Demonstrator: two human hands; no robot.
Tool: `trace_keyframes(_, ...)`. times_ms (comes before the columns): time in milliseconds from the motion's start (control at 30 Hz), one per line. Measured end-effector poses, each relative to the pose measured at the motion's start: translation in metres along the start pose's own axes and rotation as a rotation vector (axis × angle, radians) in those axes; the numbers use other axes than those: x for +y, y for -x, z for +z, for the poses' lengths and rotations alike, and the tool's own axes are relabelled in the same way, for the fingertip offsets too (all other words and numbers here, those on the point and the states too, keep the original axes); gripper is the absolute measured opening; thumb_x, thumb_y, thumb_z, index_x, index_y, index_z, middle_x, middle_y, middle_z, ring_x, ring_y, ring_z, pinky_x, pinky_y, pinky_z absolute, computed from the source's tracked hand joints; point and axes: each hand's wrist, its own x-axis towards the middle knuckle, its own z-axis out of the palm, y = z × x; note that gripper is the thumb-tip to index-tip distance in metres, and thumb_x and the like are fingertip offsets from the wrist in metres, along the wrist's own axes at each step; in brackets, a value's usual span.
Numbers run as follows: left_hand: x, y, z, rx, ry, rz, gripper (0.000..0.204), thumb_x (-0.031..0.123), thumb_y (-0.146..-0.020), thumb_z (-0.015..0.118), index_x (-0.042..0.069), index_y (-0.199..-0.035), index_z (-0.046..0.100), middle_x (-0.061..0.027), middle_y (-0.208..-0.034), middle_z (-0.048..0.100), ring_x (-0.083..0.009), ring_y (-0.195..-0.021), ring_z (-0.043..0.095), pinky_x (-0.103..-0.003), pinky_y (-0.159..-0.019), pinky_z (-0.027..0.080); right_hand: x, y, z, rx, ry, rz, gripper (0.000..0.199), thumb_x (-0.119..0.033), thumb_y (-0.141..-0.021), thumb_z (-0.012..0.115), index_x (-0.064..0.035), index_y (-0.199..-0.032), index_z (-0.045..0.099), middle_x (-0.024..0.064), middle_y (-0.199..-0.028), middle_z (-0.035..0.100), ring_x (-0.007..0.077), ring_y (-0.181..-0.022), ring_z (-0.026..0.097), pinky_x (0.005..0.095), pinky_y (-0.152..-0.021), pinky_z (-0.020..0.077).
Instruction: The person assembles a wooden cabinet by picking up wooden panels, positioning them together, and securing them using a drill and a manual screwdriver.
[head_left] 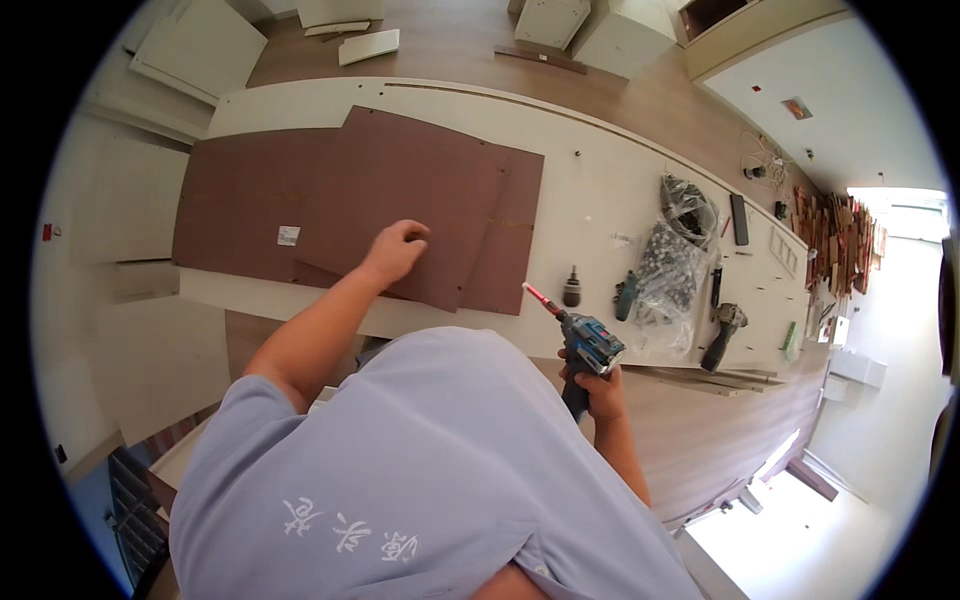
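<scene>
My right hand (598, 390) is wrapped round the handle of a blue and black cordless drill (590, 343). The drill's long red bit with a pale tip points up and left, near the right end of the brown sheets. My left hand (396, 254) hovers over or rests on the upper brown sheet (400, 170), its fingers curled together. Whatever those fingers might hold is hidden. Several brown sheets overlap on a long white panel (590, 190), and a white label (288, 236) sticks to the left one (235, 190).
Right of the sheets stand a small dark bit holder (572, 287), a teal tool (626, 296), a clear plastic bag of small parts (668, 270) and another power tool (722, 335). Wood offcuts (835, 240) are heaped at far right. White cabinet boxes (625, 38) stand at the back.
</scene>
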Motion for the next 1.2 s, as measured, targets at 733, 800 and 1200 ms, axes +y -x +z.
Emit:
trace_keyframes(733,-0.057,-0.017,-0.135,-0.332,0.708,-0.479,0.018,0.023,-0.104,0.057,0.012,-0.118,0.062,-0.0039,-0.092,0.07,-0.0107,-0.061,0.059,-0.025,-0.048,0.044,-0.019,-0.056,0.219,0.195,1.244,0.204,0.017,-0.009,-0.079,0.065,-0.0002,-0.094,0.068,0.0098,-0.076,0.067,0.022,-0.068,0.065,0.0388,-0.064,0.0511)
trace_keyframes(800,-0.06,-0.021,-0.134,-0.369,0.683,-0.458,0.018,0.023,-0.104,0.058,0.012,-0.117,0.062,-0.0042,-0.092,0.07,-0.0108,-0.061,0.059,-0.025,-0.048,0.044,-0.017,-0.062,0.22,0.188,1.325,0.216,0.017,-0.006,-0.078,0.065,0.0001,-0.093,0.069,0.0089,-0.078,0.069,0.0208,-0.068,0.065,0.0379,-0.063,0.0518)
trace_keyframes(1200,-0.067,-0.024,-0.135,-0.417,0.698,-0.419,0.017,0.023,-0.103,0.06,0.01,-0.114,0.061,-0.0054,-0.093,0.07,-0.0125,-0.062,0.06,-0.027,-0.051,0.045,-0.014,-0.062,0.231,0.322,0.896,0.345,0.026,0.0,-0.074,0.062,0.0018,-0.099,0.065,0.0103,-0.082,0.07,0.0216,-0.066,0.066,0.0364,-0.064,0.0545)
